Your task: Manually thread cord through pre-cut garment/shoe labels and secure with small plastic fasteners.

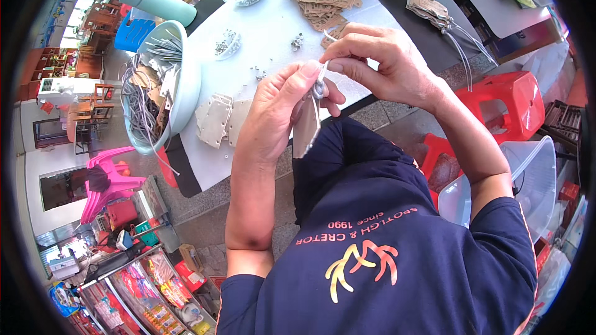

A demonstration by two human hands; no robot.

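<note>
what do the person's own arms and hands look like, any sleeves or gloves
Both hands are bare: no gloves, rings or watch show on the left hand or the right hand. The forearms are uncovered too. Short dark navy sleeves end above the elbows, part of a navy shirt with orange and yellow print.

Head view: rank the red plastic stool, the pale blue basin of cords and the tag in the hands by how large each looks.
1. pale blue basin and red plastic stool: these look about alike; the fisheye bend near the rim leaves their order unsure.
2. tag, clearly smallest, held between the left hand and right hand.
</note>
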